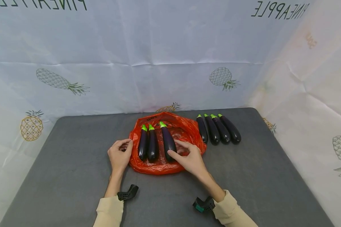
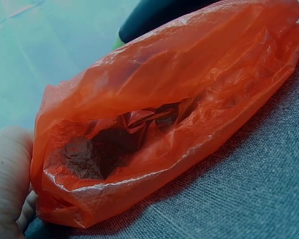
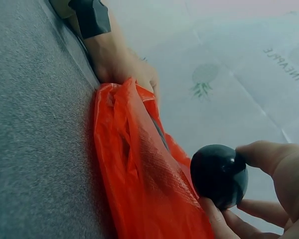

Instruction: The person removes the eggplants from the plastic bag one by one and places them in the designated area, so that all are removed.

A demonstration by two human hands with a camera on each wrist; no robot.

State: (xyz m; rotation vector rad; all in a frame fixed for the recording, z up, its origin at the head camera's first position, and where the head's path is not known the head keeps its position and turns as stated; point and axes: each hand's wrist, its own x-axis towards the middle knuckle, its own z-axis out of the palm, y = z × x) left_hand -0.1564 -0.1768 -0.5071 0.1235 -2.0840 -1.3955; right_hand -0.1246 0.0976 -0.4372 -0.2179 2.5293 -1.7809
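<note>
A red plastic bag [image 1: 153, 170] lies spread on the table with its mouth wide. Two eggplants [image 1: 152, 145] rest side by side in its left half, green stem ends pointing away. My right hand [image 1: 191, 157] pinches a third eggplant [image 1: 167, 142] near its round lower end, over the bag's middle; in the right wrist view that dark end [image 3: 219, 177] sits between thumb and fingers. At the bag's left edge, my left hand [image 1: 120, 154] pinches the rim with thumb and fingers, and the left wrist view shows the thumb [image 2: 10, 174] against the red plastic.
Several more eggplants [image 1: 223, 129] stand in a row just right of the bag, the nearest touching or overlapping its edge. The grey table [image 1: 258, 176] ends at a white pineapple-print cloth [image 1: 170, 85] behind and at the sides.
</note>
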